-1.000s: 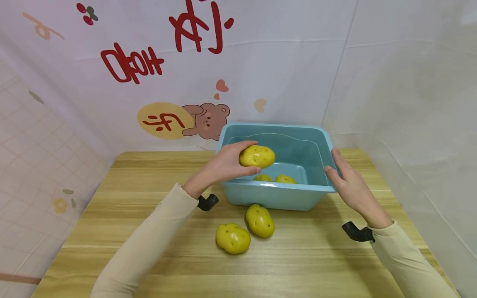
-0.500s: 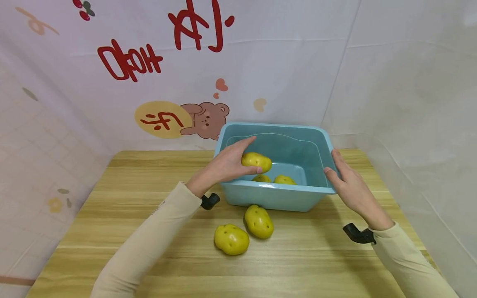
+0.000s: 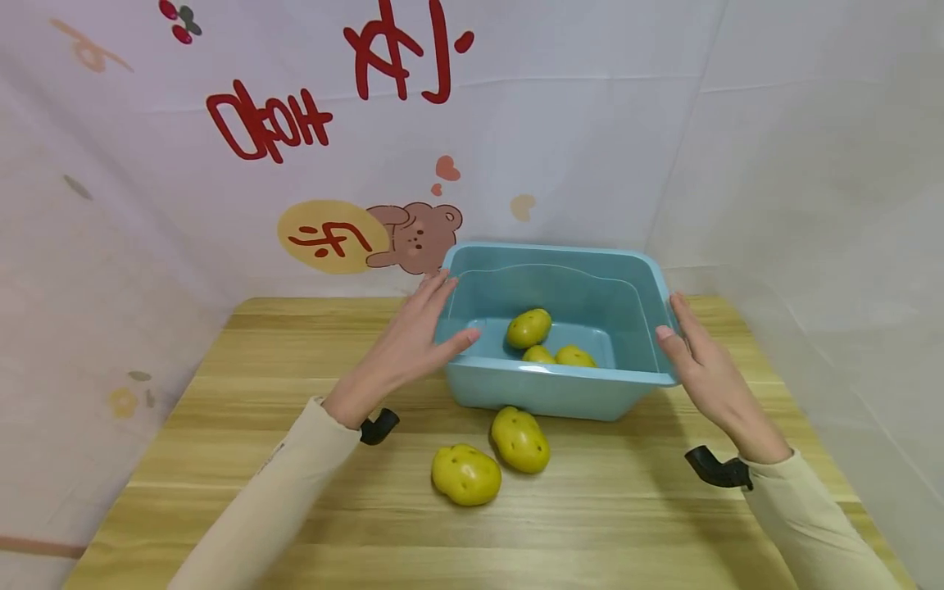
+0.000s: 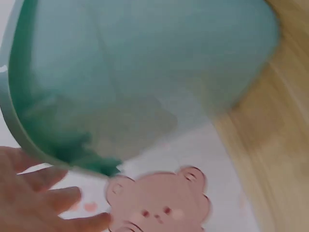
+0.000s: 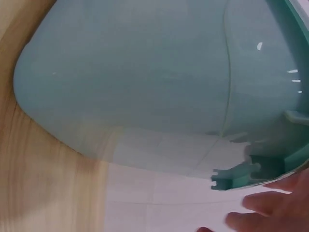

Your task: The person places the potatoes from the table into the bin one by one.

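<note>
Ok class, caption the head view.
Left hand and right hand flank a blue tub holding three potatoes; two more lie outside.

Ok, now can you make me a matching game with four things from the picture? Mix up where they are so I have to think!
Things:
1. Three potatoes
2. Two potatoes
3. Brown bear
4. Right hand

Places:
A. On the wooden table, in front of the tub
B. At the right end of the tub
C. Inside the blue tub
D. Printed on the white backdrop

Right pairs: 1-C, 2-A, 3-D, 4-B
</note>
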`<state>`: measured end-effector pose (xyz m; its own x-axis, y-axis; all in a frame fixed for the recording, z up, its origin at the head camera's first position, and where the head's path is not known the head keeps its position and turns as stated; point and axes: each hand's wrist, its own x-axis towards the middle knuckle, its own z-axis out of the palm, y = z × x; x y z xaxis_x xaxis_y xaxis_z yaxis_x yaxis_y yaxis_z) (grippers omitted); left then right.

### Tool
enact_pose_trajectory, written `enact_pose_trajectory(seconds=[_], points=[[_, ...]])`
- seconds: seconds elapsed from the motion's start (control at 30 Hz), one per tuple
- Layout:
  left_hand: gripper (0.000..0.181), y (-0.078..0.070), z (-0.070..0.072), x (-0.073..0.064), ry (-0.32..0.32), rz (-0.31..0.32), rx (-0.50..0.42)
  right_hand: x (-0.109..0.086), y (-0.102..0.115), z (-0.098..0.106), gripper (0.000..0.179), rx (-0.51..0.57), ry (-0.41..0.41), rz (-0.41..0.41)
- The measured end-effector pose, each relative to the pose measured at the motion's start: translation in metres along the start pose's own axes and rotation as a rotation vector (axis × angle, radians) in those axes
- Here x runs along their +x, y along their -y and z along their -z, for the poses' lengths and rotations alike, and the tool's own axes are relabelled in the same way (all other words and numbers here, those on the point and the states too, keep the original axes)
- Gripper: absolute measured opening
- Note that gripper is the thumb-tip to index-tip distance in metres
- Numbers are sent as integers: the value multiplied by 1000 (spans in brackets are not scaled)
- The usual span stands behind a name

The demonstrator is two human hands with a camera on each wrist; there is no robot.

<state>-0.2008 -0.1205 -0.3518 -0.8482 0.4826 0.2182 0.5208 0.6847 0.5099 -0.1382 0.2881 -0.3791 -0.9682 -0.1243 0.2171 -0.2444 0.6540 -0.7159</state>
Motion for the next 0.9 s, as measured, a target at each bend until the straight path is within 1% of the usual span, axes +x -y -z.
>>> enact_pose_trajectory(seconds=[0.07,0.13,0.17,0.2,0.27,0.37,0.4,0.47,0.57,0.63,0.7,0.8,0.9], points=[[93,7,-2,-6,29,38,26,-6,4,2,63,29,-62,-2],[98,12,-5,-10,56,57,39,-14,10,1,61,53,-146,11],[99,13,-7,-12,65,62,40,-19,14,1,60,62,-193,27],[100,15,-8,-14,70,65,40,-23,18,-1,60,71,-243,67],[100,17,-9,-16,69,63,41,-30,26,-7,58,78,-338,184],[99,19,-9,-19,54,57,50,-39,39,-19,55,83,-446,419],[99,20,-9,-19,48,55,59,-42,44,-24,56,89,-469,497],[98,21,-9,-20,36,49,73,-47,57,-34,59,99,-490,606],[96,23,-9,-20,25,42,80,-53,73,-49,61,111,-482,720],[94,24,-10,-19,18,36,77,-57,78,-60,60,115,-448,762],[93,24,-10,-19,15,30,65,-60,77,-70,60,125,-388,785],[92,25,-12,-18,12,26,56,-65,70,-85,58,135,-275,780],[91,25,-14,-18,13,25,54,-69,60,-98,57,108,-145,707]])
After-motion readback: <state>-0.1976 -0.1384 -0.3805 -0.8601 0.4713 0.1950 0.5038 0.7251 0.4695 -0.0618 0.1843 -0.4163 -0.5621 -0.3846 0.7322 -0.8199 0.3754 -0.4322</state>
